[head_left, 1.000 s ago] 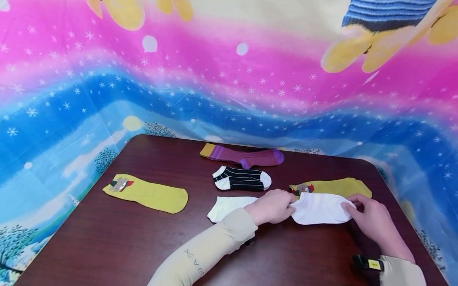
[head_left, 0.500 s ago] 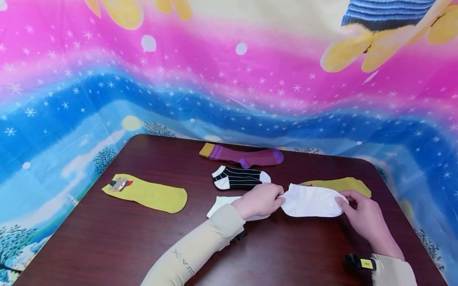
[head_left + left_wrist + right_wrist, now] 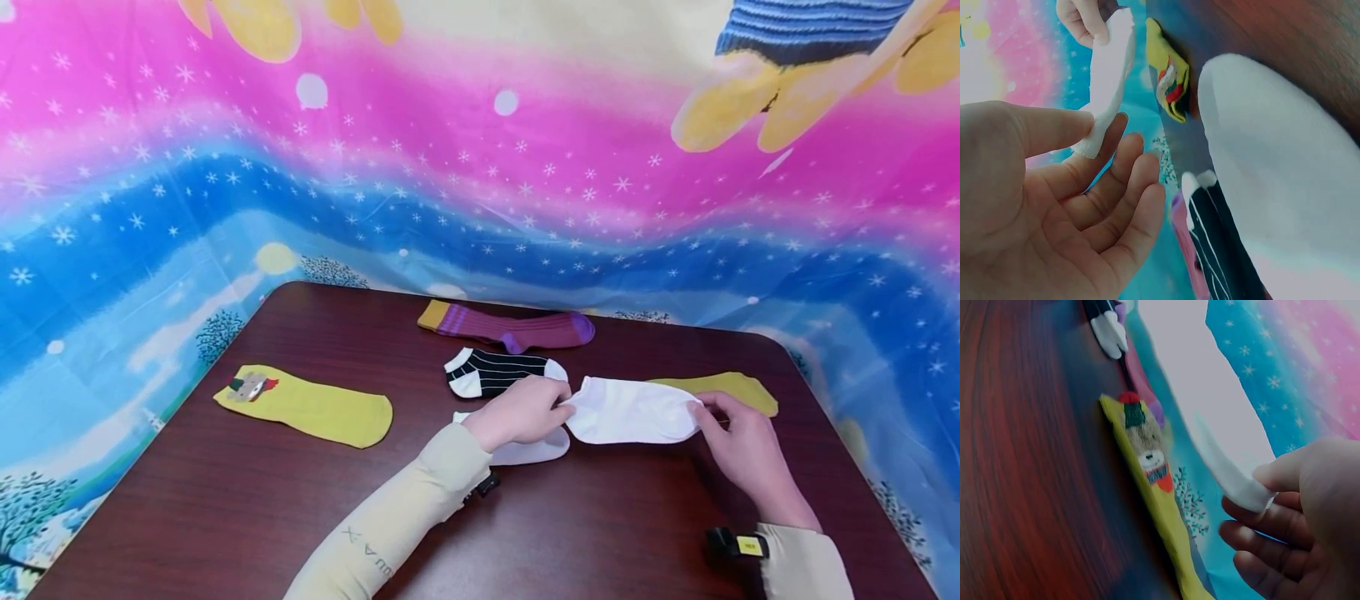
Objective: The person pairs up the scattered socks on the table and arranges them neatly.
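Observation:
A white ankle sock is held stretched out between both hands, raised over the table. The left hand pinches its left end between thumb and forefinger, as the left wrist view shows, with the other fingers loosely bent. At the opposite end, the right hand pinches the sock between thumb and index finger. Beneath the left hand lies another white sock, partly hidden by that hand. A yellow sock with an animal-face patch lies behind the held sock, its patch end covered in the head view.
On the dark wooden table, a black sock with white stripes lies just behind the left hand. Farther back is a purple sock with a yellow cuff. Another yellow sock lies at the left. A printed cloth hangs behind the table.
Both hands have moved left with the white sock stretched between them, and slightly away from the body. More of the lying white sock's right end now shows. The other socks have stayed put.

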